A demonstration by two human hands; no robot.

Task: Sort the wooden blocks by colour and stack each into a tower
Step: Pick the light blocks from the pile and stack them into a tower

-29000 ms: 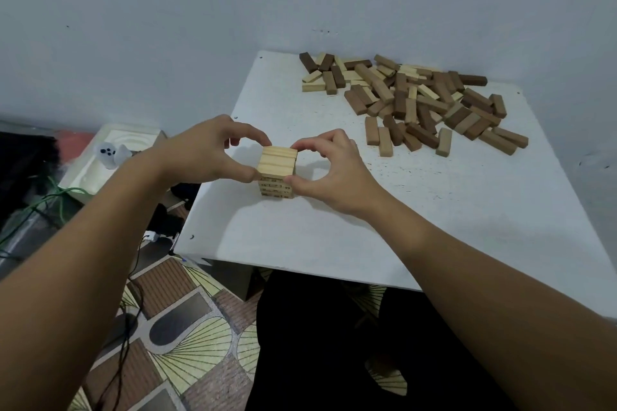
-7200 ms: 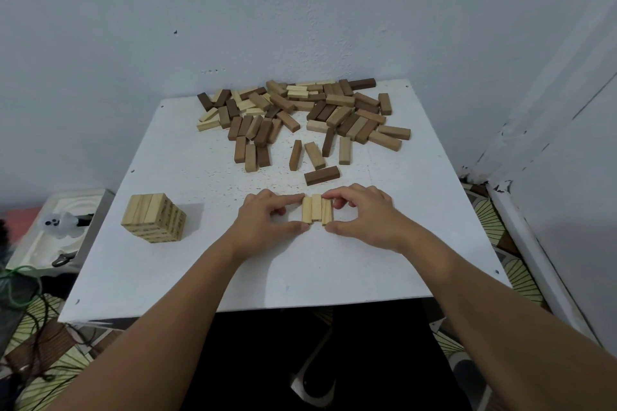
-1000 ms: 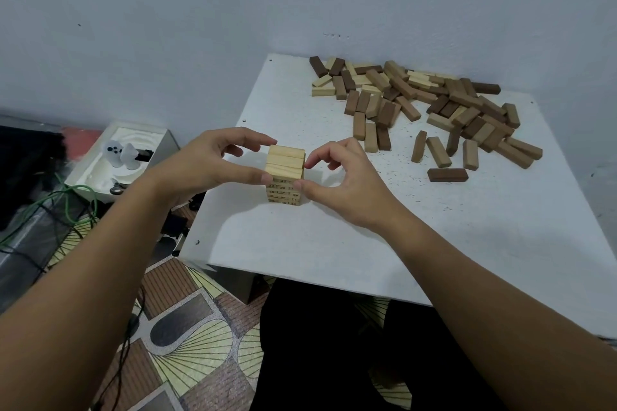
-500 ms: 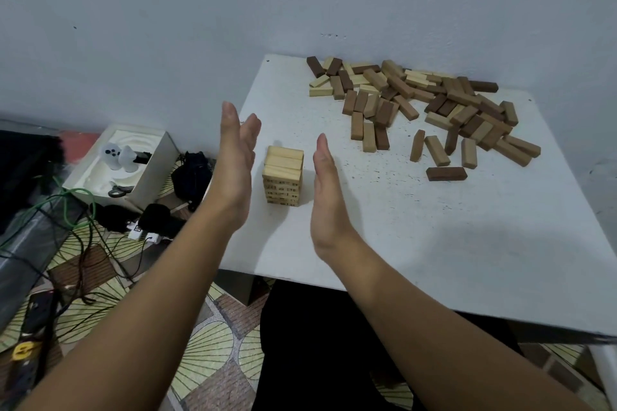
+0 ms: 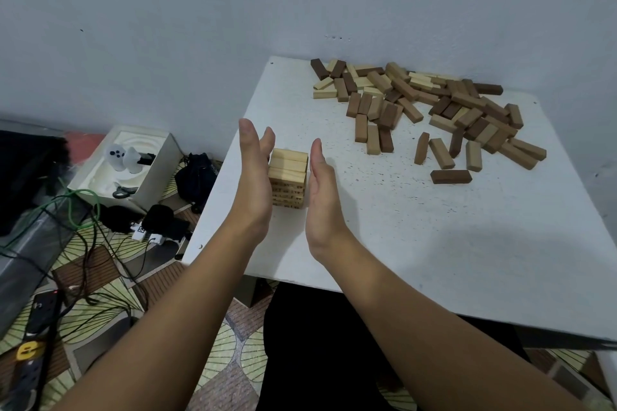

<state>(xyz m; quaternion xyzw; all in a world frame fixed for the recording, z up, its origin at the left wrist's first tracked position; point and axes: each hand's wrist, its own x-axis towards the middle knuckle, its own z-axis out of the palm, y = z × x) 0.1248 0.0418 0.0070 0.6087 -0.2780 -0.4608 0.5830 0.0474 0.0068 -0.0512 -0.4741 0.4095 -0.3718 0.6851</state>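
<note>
Near the left edge of the white surface [image 5: 417, 243] stands one pale tower [image 5: 288, 178], several layers tall; the exact layer count cannot be read, since the lower courses blur together. Your left hand [image 5: 254, 177] and right hand [image 5: 322, 187] flank it, palms flat and facing each other, fingers straight. Both grips are wide and hold nothing. The left palm lies just beside or touching the tower's left face; which one cannot be told. The right palm stands a little clear of the right face.

Handling, as a judgement: the blocks are small, rigid, light pieces of smooth wood, not fragile. Loose layers will slide on one another, so press evenly on opposite faces to square the tower, and do not lift it by the top course. Take single blocks across their long sides.

Count: one tower; two hands; one loose pile [image 5: 434, 107] beyond and to the right of the tower, well apart from it, mixing pale, mid-brown and dark-brown blocks. The pile runs to several dozen; overlap prevents an exact figure. One dark block [image 5: 450, 176] lies alone on the pile's near side. No brown tower is begun; most of the sorting remains.
</note>
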